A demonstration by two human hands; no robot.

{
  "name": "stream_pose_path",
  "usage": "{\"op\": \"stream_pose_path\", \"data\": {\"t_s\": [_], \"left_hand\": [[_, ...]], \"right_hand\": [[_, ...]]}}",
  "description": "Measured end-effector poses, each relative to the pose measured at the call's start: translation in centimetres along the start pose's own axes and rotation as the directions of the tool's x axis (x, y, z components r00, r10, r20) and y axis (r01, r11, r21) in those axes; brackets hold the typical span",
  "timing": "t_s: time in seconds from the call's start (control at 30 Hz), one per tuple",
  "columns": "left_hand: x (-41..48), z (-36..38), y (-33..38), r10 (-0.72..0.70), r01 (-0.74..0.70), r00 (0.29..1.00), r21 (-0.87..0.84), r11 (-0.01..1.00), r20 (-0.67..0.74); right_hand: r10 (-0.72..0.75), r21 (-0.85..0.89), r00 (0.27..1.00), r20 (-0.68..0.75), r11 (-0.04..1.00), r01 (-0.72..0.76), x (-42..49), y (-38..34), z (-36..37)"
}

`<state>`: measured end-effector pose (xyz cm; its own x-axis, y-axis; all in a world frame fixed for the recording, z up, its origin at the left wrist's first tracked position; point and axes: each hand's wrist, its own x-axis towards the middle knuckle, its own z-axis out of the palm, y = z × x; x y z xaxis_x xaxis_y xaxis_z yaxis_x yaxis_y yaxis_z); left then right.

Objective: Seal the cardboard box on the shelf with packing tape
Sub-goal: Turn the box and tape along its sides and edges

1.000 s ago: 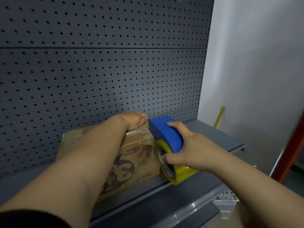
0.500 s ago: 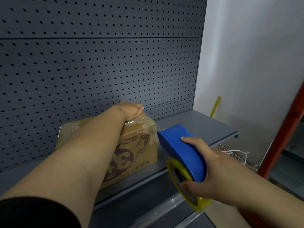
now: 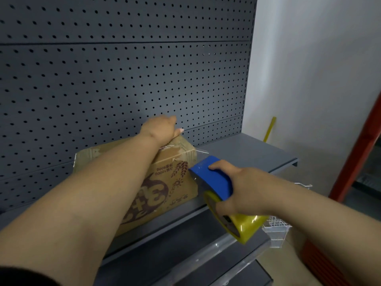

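Fingers (image 3: 216, 167) of the right hand (image 3: 243, 188) wrap around the blue tape dispenser (image 3: 214, 178), clamped over its top and side, with the yellow tape roll (image 3: 245, 223) hanging below the palm at about five o'clock; that grip likely lets the wrist steer the blade end toward the box. Off at ten o'clock from the dispenser, the left hand (image 3: 160, 129) lies palm down on the far right top corner of the cardboard box (image 3: 169, 182), its fingers together and flat against the cardboard rather than gripping, probably to pin the flaps and the loose tape end so the box does not slide while tape is pulled. This box sits on the grey shelf (image 3: 247, 149), close in front of the perforated back panel (image 3: 123, 79), printed side facing the person. Clear tape (image 3: 177, 146) already shows wrinkled over the right top edge, and a thin strand seems to run from there toward the dispenser's nose at four o'clock, though it is faint. Judging by this, a strip is being finished at the right end; cutting it cleanly would call for a firm hold on the corner
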<state>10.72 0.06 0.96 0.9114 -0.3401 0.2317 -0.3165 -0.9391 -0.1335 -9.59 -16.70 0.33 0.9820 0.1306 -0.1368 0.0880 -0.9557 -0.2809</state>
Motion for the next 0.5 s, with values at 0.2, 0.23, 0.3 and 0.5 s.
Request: {"op": "stream_pose_path", "data": {"t_s": [0.2, 0.23, 0.3, 0.5], "left_hand": [[-2.5, -0.9, -0.7, -0.005, 0.062, 0.976, -0.256, 0.965, 0.217], [-3.1, -0.8, -0.9, 0.005, 0.071, 0.966, -0.284, 0.956, 0.259], [-3.9, -0.4, -1.0, 0.037, 0.060, 0.957, -0.321, 0.945, 0.287], [-4.7, -0.1, -0.5, 0.026, 0.053, 0.965, -0.293, 0.955, 0.260]], "right_hand": [[0.003, 0.078, 0.998, -0.068, 0.997, 0.002, 1.8, -0.1, -1.3], [-0.004, 0.094, 0.996, -0.087, 0.996, 0.012, 1.9, -0.1, -1.2], [-0.025, 0.130, 0.994, -0.105, 0.991, 0.039, 1.8, -0.1, -1.1], [-0.035, 0.135, 0.998, -0.051, 0.990, 0.041, 1.6, -0.3, -2.7]]}}
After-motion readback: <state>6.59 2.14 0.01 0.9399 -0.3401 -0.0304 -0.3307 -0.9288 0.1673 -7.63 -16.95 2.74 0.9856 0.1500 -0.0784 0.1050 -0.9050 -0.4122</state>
